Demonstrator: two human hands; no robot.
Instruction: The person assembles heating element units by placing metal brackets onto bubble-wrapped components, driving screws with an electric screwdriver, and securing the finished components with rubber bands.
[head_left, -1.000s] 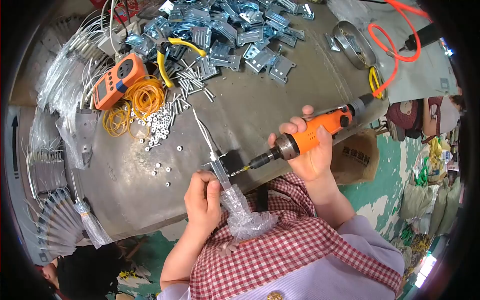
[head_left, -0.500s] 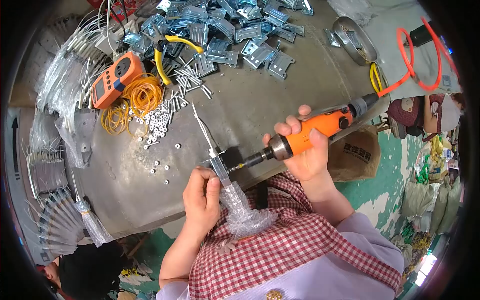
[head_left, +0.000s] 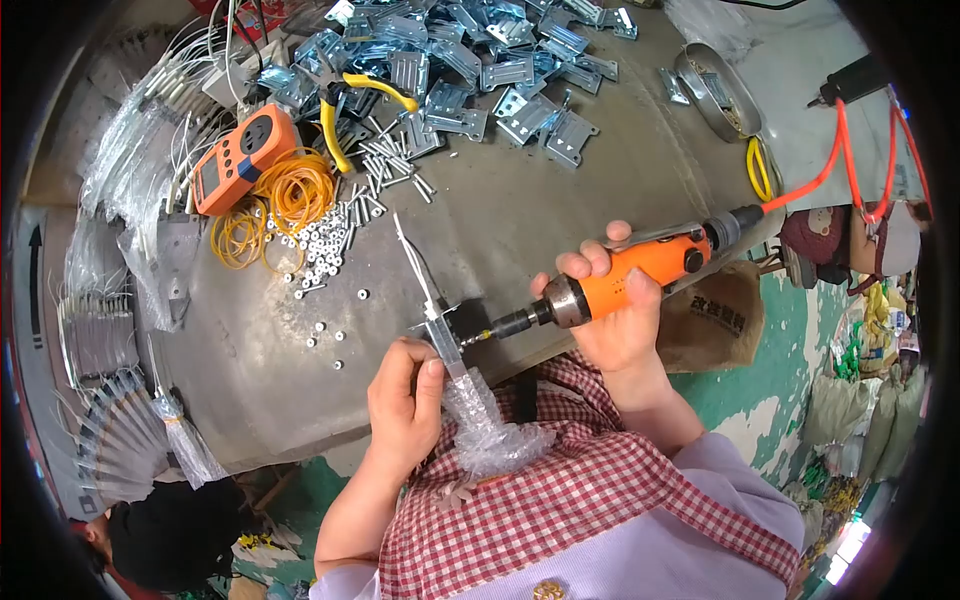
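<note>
Narrow silver metal bar (head_left: pixel 442 338): white wires (head_left: pixel 416 268) above, bubble wrap (head_left: pixel 488 428) below | left fingers (head_left: pixel 430 382): pinching the bar | right fingers (head_left: pixel 574 265): wrapped around orange power screwdriver (head_left: pixel 612 290), right of bar

Brackets (head_left: pixel 505 75) lie on the table (head_left: pixel 260 370), beyond the driver (head_left: pixel 613 289)

Head-worn view down at both hands (head_left: pixel 408 400) (head_left: pixel 622 320)
</note>
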